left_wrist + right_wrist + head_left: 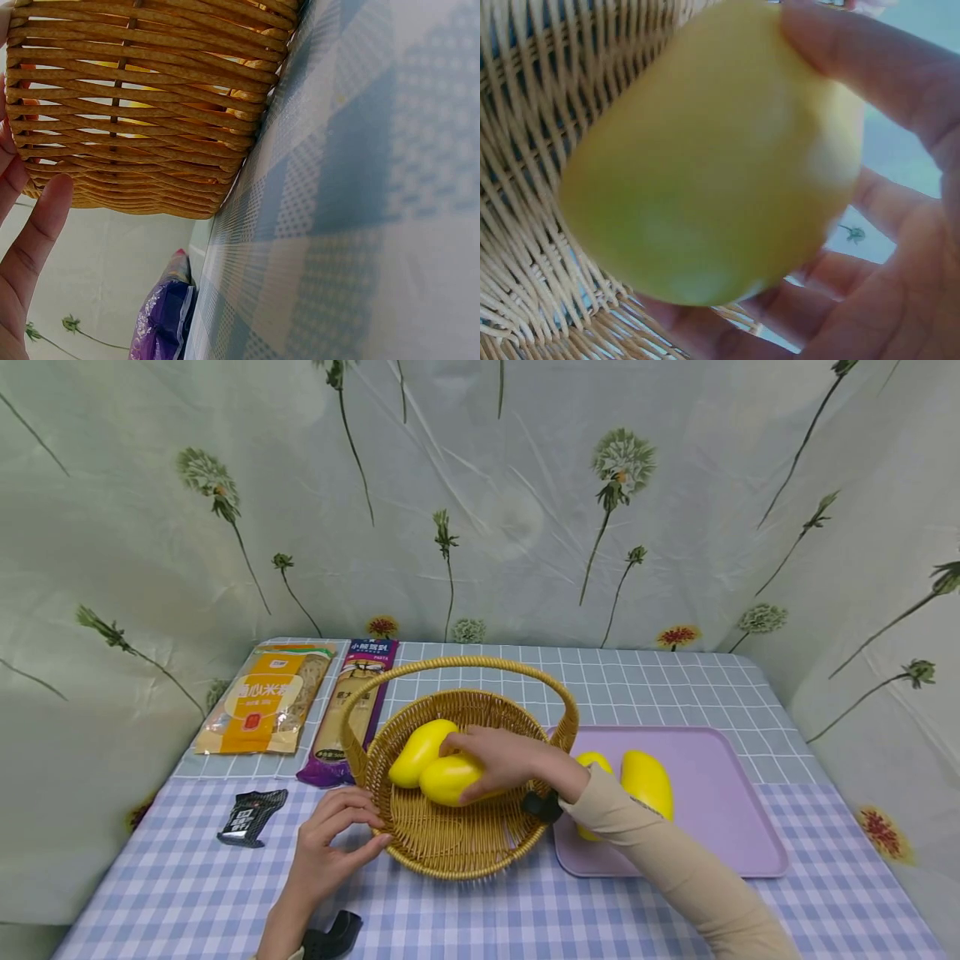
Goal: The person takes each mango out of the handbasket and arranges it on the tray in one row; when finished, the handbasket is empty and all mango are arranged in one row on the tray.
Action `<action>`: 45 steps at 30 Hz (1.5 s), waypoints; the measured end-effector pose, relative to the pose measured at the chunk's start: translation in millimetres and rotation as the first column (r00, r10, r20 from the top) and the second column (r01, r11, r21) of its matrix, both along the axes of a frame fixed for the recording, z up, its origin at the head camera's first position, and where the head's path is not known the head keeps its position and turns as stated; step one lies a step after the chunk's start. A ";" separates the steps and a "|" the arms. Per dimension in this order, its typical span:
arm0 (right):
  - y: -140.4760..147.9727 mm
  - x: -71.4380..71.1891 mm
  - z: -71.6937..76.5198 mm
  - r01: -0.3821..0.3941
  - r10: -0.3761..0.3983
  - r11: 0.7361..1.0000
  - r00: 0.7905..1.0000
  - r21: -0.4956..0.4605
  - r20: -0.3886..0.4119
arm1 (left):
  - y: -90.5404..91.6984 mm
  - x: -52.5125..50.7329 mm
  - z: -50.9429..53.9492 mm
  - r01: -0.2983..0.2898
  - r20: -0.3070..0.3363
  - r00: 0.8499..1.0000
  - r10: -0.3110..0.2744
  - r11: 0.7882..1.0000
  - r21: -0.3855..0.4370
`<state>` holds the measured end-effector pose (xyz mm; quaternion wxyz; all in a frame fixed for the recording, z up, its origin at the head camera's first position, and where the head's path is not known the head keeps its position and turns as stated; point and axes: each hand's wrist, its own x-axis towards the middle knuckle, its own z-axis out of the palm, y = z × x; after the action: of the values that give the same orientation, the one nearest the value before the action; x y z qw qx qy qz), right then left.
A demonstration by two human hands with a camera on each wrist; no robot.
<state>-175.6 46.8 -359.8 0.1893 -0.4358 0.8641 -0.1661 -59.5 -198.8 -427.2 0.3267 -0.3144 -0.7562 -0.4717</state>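
Observation:
A round wicker basket (450, 852) with a tall arched handle stands on the table. My left hand (330, 835) holds its left rim; in the left wrist view, a finger of the left hand (34, 247) lies against the weave. Inside the basket, my right hand (502, 760) grips a yellow mango (450, 779), with another mango (422, 752) beside it. Close up in the right wrist view, thumb and fingers wrap around the held mango (712, 165). On the lilac tray (705, 810), a mango (647, 781) lies near another mango (594, 763) partly hidden by my right arm.
At the back left lie an orange-labelled food bag (262, 702) and a purple pasta packet (352, 710) that extends behind the basket. A small black packet (251, 818) sits left of my left hand. Checked cloth (465, 918) covers the table, and a floral curtain (495, 527) hangs behind.

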 end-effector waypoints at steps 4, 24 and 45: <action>1.3 2.5 4.0 -0.023 0.021 0.999 0.999 -0.048 -0.032 | 0.0 0.2 0.0 -0.002 0.001 1.000 0.002 1.000 -0.003; 33.7 40.2 20.2 0.049 -0.134 0.931 0.968 -0.361 -0.214 | -1.8 0.5 -3.3 0.004 0.020 1.000 -0.004 1.000 0.000; 75.8 73.1 3.2 0.133 -0.299 0.674 0.948 -0.727 -0.104 | -0.6 0.6 -1.2 0.010 0.011 1.000 -0.010 1.000 0.005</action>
<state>-102.4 122.5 -356.5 -0.1091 -0.3839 0.7931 -0.4601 -59.0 -199.4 -428.4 0.3209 -0.3146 -0.7554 -0.4770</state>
